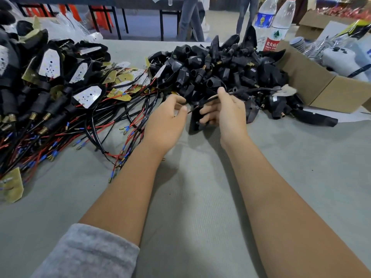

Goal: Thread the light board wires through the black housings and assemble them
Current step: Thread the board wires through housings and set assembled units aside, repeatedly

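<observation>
Far left: a heap of finished pieces (pixel 50 93), black housings with white, shield-shaped light boards seated in them and brass threaded ends. Too tangled for a full count; at least four white board faces show plainly. Red and black wires (pixel 112 125) with blue-sleeved terminals trail from the heap over the grey cloth-covered table (pixel 200 197). Loose yellow-backed light boards (pixel 122 79) lie between this heap and the next, several of them, number uncertain. One more yellow board (pixel 12 187) sits alone at the left edge.

Centre: two bare forearms reach forward; a grey fleece sleeve (pixel 86 251) is pushed up on the left arm. The left hand (pixel 166 119) has its fingers curled with thumb and fingertips closed together at the end of a thin black wire (pixel 202 104). The right hand (pixel 226 113) pinches the same wire higher up between thumb and forefinger, and its lower fingers curl round one black plastic housing (pixel 195 121), held just above the table. The wire runs on to the right, to a white light board (pixel 286 90) over the pile.

Centre-right: a large pile of empty black housings (pixel 220 65), dozens, not countable.

Right: two clear plastic water bottles (pixel 275 27) stand behind the pile. One open brown cardboard box (pixel 313 81) holds white and grey items, unclear.
</observation>
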### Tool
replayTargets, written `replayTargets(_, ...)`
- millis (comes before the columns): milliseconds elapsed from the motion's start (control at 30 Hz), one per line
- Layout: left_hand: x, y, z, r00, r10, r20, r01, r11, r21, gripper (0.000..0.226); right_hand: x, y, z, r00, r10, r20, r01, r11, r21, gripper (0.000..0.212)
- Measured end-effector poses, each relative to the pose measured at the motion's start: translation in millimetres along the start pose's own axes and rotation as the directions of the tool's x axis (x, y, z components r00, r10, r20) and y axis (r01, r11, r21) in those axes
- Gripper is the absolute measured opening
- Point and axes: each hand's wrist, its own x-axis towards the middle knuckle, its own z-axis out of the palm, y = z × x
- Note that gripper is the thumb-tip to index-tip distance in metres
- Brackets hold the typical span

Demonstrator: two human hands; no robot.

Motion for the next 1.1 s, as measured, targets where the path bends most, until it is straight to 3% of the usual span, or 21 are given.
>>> replayTargets(67,1.2,-3.2,-0.4,0.999,-0.017,0.041,0.02,0.997,-0.081,0.025,-2.3,2.2,3.5,0.998,0.007,0.06,-0.006,1.0,-0.015,0.042)
replayTargets(167,2.8,-7.4,0.2,0.989,0.017,0.147,-0.004,0.996,-0.086,0.028,-3.9,3.0,4.4,1.0,-0.02,0.018,0.02,0.999,0.027,0.037)
replayTargets(300,5.0,-9.5,-0.2,0.989,0.054,0.14,-0.041,0.995,-0.092,0.04,-4.6,-2.5,-2.0,0.996,-0.079,0.043,0.077,0.997,0.026,0.026)
replayTargets(400,5.6,-8.8,-1.3,0.994,0.012,0.109,-0.004,0.997,-0.079,0.07,-8.1,-3.7,0.2,0.977,-0.139,0.163,0.148,0.988,-0.045,0.006)
replayTargets(500,6.6,-9.8,-1.1,0.995,-0.01,0.096,0.02,0.995,-0.097,0.087,-10.4,0.1,4.1,0.96,-0.167,0.224,0.2,0.971,-0.132,0.017)
replayTargets(633,5.2,-9.0,-0.9,0.992,-0.031,0.123,0.036,0.999,-0.037,0.068,-9.4,1.6,4.9,0.972,-0.149,0.18,0.18,0.969,-0.171,0.027)
replayTargets(733,3.6,-6.8,0.4,0.994,-0.022,0.108,0.018,0.999,0.04,0.031,-5.1,0.0,2.2,0.998,-0.049,0.027,0.044,0.986,0.161,0.034)
replayTargets(800,3.7,-6.8,1.2,0.997,-0.004,0.079,-0.002,0.998,0.065,0.019,-2.9,-1.5,-0.6,0.999,0.015,0.03,-0.024,0.942,0.336,0.034)
replayTargets(833,3.8,-6.9,1.3,0.998,-0.003,0.064,-0.002,0.997,0.074,0.018,-2.7,-2.0,-1.0,0.998,0.04,0.058,-0.057,0.941,0.334,0.03)
replayTargets(900,4.2,-7.1,1.2,1.0,-0.012,0.019,0.01,0.995,0.094,0.017,-4.7,-2.3,0.4,0.993,0.041,0.112,-0.058,0.986,0.158,0.019)
replayTargets(967,4.1,-6.9,-0.2,0.999,-0.019,-0.039,0.023,0.995,0.098,0.017,-7.0,-0.2,3.6,0.99,-0.012,0.139,0.015,1.0,-0.021,0.013)
replayTargets(1100,2.4,-4.1,-2.8,0.993,-0.028,-0.115,0.035,0.998,0.059,0.023,-9.4,3.3,7.3,0.983,-0.126,0.136,0.144,0.982,-0.126,0.011)
